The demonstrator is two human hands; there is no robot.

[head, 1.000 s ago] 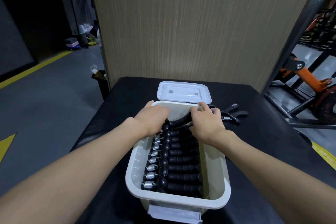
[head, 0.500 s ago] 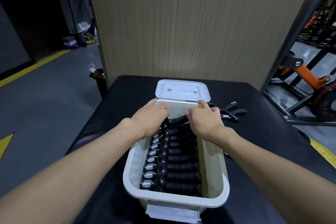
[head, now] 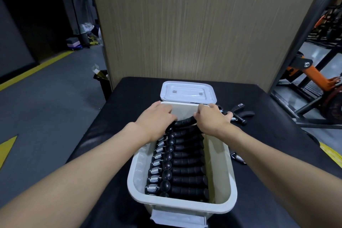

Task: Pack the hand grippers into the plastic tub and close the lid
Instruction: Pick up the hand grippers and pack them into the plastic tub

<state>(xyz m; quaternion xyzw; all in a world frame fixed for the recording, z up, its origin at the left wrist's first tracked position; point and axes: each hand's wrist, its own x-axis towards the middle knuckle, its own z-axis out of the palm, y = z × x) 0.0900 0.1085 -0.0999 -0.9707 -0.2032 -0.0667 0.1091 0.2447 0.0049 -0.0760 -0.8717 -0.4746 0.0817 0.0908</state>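
Both your hands, left hand [head: 157, 118] and right hand [head: 212, 119], clasp one black foam-handled hand gripper [head: 185, 122] at the far end of the cream rectangular plastic tub [head: 232, 177]. Row of grippers [head: 182, 170] fills it; white lid [head: 187, 92] lies open behind.

No legible text, brand or number is seen anywhere. A small white mark on one loose black hand gripper [head: 239, 105] on the black surface [head: 129, 98] is too blurred to be read.
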